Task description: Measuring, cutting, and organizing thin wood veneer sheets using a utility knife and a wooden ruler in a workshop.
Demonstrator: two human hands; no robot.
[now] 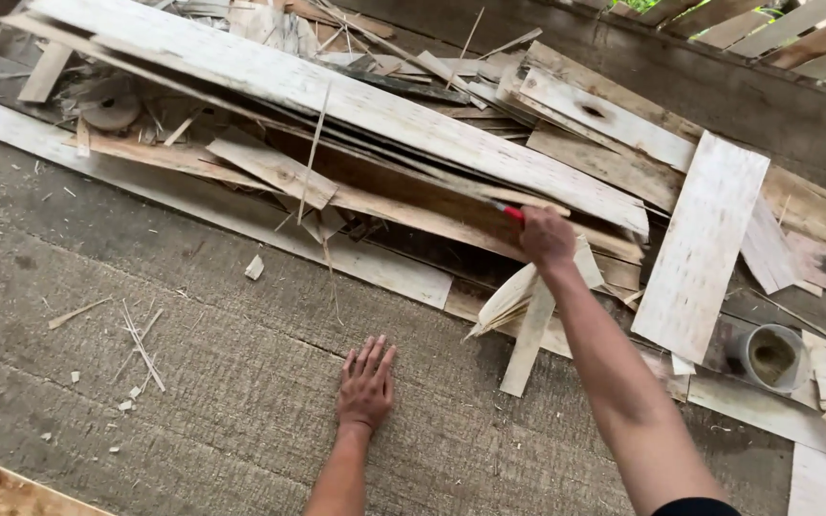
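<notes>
Rough grey sheeting (193,315) bears the left hand (366,384), flat, fingers spread, holding nothing. Further right, the right hand (546,237) is closed around a red-handled tool (511,212) (blade indistinct) at the edge of the long pale veneer strip (336,96) atop the scrap pile. A small cup (772,357) stands far right.

The scene is lit by soft, even daylight, and no hard shadows are cast. The brightest area is found at the upper right corner, where light is let in between slats (795,33). Pale boards (709,239) are rendered close to washed out (though grain is still seen). Only a faint shadow is laid under the right hand (547,237). Straight edges are bowed slightly toward the frame borders, and fine detail is softened by compression.
</notes>
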